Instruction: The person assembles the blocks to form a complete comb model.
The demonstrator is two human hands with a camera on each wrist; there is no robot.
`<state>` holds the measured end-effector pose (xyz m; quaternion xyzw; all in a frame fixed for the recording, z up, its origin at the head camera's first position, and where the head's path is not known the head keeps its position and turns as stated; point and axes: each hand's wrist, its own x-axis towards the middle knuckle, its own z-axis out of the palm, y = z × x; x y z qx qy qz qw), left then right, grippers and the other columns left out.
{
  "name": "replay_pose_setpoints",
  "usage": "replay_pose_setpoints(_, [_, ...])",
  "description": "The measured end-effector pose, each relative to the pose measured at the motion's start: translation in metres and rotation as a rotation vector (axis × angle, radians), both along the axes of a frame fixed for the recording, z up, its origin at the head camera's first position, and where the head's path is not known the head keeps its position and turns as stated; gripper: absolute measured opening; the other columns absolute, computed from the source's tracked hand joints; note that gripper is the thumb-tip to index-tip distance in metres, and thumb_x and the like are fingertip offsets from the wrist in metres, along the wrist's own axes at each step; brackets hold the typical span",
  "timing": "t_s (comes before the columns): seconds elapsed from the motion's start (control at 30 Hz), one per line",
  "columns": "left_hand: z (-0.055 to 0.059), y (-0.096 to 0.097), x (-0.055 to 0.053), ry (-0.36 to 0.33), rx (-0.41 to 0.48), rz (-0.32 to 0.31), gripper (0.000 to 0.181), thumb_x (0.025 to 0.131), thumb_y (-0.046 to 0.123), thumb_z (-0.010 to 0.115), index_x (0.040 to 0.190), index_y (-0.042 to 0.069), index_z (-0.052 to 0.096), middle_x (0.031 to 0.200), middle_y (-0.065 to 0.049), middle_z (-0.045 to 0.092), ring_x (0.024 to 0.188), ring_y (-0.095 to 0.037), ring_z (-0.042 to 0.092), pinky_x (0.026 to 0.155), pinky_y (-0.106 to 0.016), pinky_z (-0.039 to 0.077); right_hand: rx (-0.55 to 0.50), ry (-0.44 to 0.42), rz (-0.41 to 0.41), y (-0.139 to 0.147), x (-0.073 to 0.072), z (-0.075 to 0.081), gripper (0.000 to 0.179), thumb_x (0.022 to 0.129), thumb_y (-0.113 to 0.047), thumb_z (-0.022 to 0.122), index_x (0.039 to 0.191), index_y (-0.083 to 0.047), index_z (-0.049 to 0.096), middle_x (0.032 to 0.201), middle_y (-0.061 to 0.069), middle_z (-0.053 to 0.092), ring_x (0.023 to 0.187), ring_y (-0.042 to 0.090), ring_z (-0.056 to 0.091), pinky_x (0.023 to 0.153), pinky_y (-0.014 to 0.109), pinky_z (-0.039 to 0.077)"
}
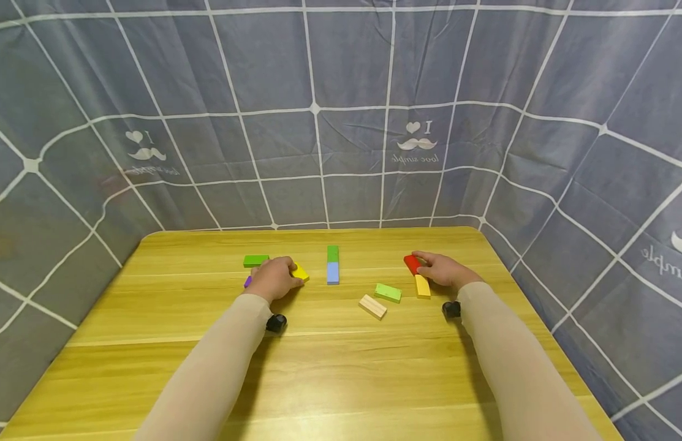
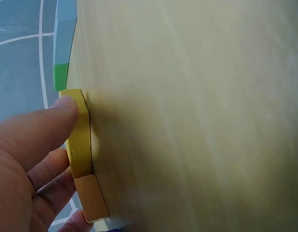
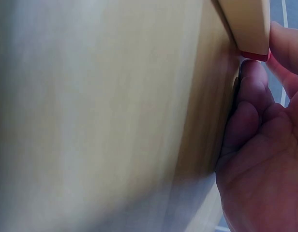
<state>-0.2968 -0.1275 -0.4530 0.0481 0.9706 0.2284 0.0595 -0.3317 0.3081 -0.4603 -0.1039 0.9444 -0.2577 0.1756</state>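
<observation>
My left hand [image 1: 273, 278] pinches a yellow block [image 1: 300, 272] lying on the table. In the left wrist view the thumb presses the near side of that yellow block [image 2: 81, 140], and an orange block [image 2: 92, 198] adjoins its end. A purple block [image 1: 247, 282] is mostly covered by this hand, with a green block [image 1: 256, 261] just behind it. My right hand [image 1: 444, 269] grips a red block [image 1: 412, 264] between thumb and fingers. The red block's near end meets a light orange block [image 1: 422, 286]. Only a red edge [image 3: 254, 56] shows in the right wrist view.
Between the hands, a green block [image 1: 333, 253] and a blue block [image 1: 333, 274] lie end to end. Nearer me are a lime block [image 1: 388, 293] and a plain wood block [image 1: 372, 307]. A grey checked curtain [image 1: 352, 147] borders the wooden table [image 1: 341, 367].
</observation>
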Motion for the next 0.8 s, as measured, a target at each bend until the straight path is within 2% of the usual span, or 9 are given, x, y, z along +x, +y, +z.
replay_pose_setpoints(0.5, [-0.0037,0.0043,-0.0005,0.008,-0.016,0.007,0.044,0.094,0.038,0.080,0.127,0.011,0.071,0.125,-0.009,0.074,0.114,-0.037,0.060,0.100,-0.056,0.034,0.001,-0.005,0.006,0.0012,0.0005,-0.0004,0.063,0.111,-0.028,0.050,0.167,-0.010,0.029,0.154,0.034,0.049,0.139,0.048,0.052,0.122,0.064,0.034])
replay_pose_setpoints(0.8, [-0.0011,0.0038,0.0016,0.002,-0.016,0.018,0.045,0.094,0.038,0.080,0.128,0.011,0.071,0.125,-0.009,0.074,0.112,-0.036,0.061,0.100,-0.056,0.034,-0.015,-0.008,-0.007,-0.0002,0.0015,-0.0005,0.062,0.111,-0.028,0.050,0.167,-0.011,0.029,0.149,0.035,0.054,0.129,0.044,0.059,0.115,0.061,0.040])
